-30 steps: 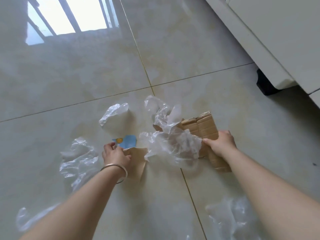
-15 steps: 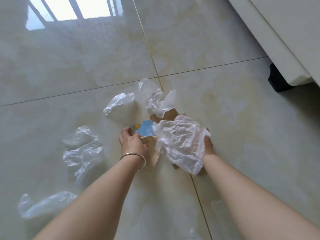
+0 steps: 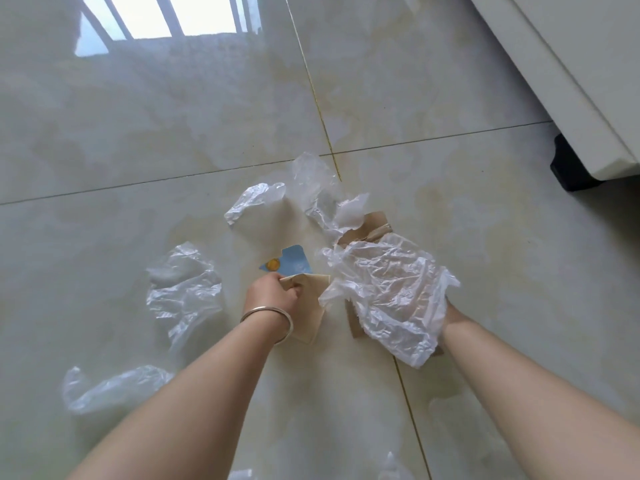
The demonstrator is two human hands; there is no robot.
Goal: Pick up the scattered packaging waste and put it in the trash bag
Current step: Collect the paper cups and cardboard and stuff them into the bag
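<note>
My left hand (image 3: 270,295), with a silver bangle at the wrist, is closed on a beige paper piece (image 3: 310,308) on the floor. A blue card with an orange spot (image 3: 291,264) lies just beyond its knuckles. My right hand (image 3: 453,315) is mostly hidden under a crumpled clear plastic sheet (image 3: 388,292) and holds it together with brown cardboard (image 3: 367,230), whose ends stick out above and below the plastic. No trash bag is in view.
Loose clear plastic lies on the glossy tiled floor: one piece (image 3: 183,289) left of my left hand, one (image 3: 104,389) under my left forearm, two (image 3: 254,202) (image 3: 313,181) further ahead. A white cabinet (image 3: 571,81) with a black foot (image 3: 568,168) stands at right.
My right hand has gathered the plastic sheet over the cardboard and pulled both nearer. My left hand has closed on the beige paper beside the blue card.
</note>
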